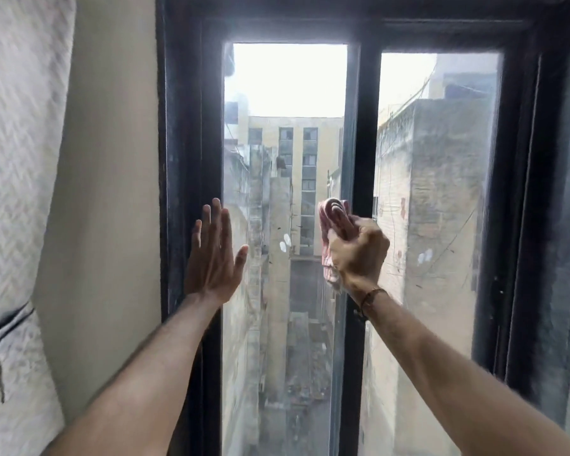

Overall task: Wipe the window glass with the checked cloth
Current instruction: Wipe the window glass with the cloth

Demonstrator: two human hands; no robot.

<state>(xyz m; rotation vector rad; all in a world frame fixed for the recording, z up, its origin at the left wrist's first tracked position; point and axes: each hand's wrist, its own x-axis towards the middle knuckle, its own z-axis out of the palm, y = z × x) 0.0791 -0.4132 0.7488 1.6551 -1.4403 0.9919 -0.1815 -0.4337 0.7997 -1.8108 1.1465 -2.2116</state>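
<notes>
Right hand [356,255] grips upright checked cloth [334,218].

cloth [334,225]: red-white checked | window frame [191,159]: black | curtain [17,159]: white zigzag

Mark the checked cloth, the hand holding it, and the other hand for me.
checked cloth [334,213]: head view, on the bunched upper fold above the fist.
right hand [359,255]: head view, on the back of the fist.
left hand [213,261]: head view, on the back of the open hand.
</notes>
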